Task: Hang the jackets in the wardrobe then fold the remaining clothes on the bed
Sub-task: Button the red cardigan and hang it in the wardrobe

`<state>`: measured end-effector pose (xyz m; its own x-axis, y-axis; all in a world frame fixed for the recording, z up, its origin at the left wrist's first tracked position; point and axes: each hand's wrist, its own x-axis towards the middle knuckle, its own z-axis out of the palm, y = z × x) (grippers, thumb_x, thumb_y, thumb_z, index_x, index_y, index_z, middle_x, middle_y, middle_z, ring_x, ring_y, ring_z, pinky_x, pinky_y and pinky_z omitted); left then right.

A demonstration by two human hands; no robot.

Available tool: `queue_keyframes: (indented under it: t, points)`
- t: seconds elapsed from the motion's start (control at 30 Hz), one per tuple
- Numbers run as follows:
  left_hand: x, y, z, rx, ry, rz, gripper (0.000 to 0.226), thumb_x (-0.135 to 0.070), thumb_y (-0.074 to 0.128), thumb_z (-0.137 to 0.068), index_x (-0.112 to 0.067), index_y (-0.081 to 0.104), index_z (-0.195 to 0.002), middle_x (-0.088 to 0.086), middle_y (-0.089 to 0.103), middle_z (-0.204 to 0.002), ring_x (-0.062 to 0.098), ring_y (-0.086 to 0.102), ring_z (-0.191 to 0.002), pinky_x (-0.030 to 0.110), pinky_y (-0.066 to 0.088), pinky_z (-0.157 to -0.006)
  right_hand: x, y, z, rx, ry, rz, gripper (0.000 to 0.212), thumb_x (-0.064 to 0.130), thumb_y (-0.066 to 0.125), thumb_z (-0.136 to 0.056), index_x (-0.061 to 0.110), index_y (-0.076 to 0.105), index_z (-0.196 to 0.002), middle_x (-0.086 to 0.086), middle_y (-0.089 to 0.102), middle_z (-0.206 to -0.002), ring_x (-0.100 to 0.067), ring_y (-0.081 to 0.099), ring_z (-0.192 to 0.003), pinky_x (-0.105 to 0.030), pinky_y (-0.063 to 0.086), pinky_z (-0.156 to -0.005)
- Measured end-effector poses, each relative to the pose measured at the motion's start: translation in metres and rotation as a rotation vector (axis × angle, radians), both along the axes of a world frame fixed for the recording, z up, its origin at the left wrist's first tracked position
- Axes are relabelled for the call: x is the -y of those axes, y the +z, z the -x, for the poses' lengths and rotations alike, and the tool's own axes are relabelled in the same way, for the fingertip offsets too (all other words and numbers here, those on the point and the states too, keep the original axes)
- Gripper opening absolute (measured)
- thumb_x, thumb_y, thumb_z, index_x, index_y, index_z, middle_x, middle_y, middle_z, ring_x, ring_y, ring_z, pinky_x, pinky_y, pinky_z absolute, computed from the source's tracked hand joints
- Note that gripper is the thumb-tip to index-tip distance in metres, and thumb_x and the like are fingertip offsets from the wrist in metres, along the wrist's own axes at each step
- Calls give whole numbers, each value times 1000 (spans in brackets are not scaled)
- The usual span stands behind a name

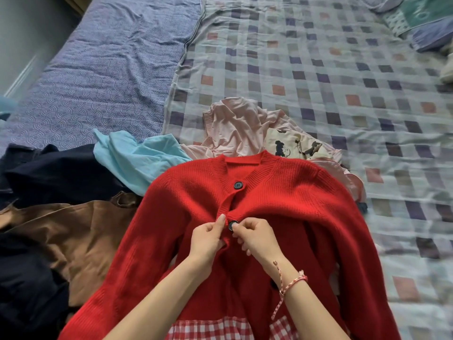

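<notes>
The red knitted cardigan (282, 197) lies flat on the checked bed (343, 69), long axis 12 to 6 o'clock, collar at 12. At mid-placket the left hand (208, 239) pinches the cardigan's edge and the right hand (257, 238) pinches the black round button (232, 225). The remaining placket runs toward 6.

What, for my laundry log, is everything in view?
cardigan: 1, red, front centre
buttons: 2 clear, black, its front
checked cloth: 1, red-white, its hem
blue garment: 1, pale, left of collar
pink garment: 1, pale, behind collar
printed garment: 1, cream, beside the pink
brown garment: 1, tan, left
navy clothes: count unclear, dark, far left
checked sheet: 1, pastel, right
patterned sheet: 1, blue, left
bracelet: 1, red-pink, right wrist
left hand: pinches cardigan's front edge
right hand: pinches second button
</notes>
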<state>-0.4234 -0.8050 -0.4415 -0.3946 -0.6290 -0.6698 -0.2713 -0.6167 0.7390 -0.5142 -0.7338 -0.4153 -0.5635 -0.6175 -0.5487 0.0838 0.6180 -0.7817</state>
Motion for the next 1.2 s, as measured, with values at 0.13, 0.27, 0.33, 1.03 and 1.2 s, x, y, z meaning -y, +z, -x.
queue_keyframes:
  t: [0.13, 0.27, 0.33, 1.03, 1.2]
  points:
    - [-6, 4, 1, 45, 26, 35, 40, -28, 61, -89, -14, 44, -56, 2, 31, -56, 9, 26, -45, 20, 27, -43, -7, -4, -4, -321, 163, 45, 25, 21, 60, -88, 18, 59, -63, 5, 60, -61, -6, 50, -58, -26, 41, -63]
    - [-8, 8, 0, 32, 96, 117, 39, -25, 64, -86, -14, 44, -55, 0, 30, -53, 8, 25, -47, 22, 22, -43, -10, -9, -3, -383, 197, 135, 19, 17, 61, -88, 7, 63, -72, 7, 55, -65, -4, 47, -60, -26, 39, -64]
    - [-9, 10, 0, 24, 90, 184, 38, -23, 64, -87, -11, 45, -57, -6, 27, -48, 5, 22, -43, 22, 18, -41, -10, -9, -2, -414, 201, 163, 17, 16, 61, -88, 7, 64, -74, 6, 55, -68, -6, 48, -63, -23, 38, -65]
    - [20, 25, -16, -215, -240, -27, 21, 5, 58, -84, -8, 74, -82, 5, 72, -77, 7, 67, -69, 15, 53, -64, -14, -1, 9, -88, 191, 236, 23, 5, 55, -92, 18, 60, -73, 9, 52, -63, 1, 47, -53, -15, 39, -55]
    - [19, 24, -13, -145, -240, 20, 6, 1, 66, -79, -4, 70, -79, 0, 69, -65, 3, 63, -60, 13, 50, -57, -18, -5, 8, -133, 231, 250, 18, 5, 55, -91, 7, 60, -74, 5, 51, -67, -2, 45, -59, -23, 40, -59]
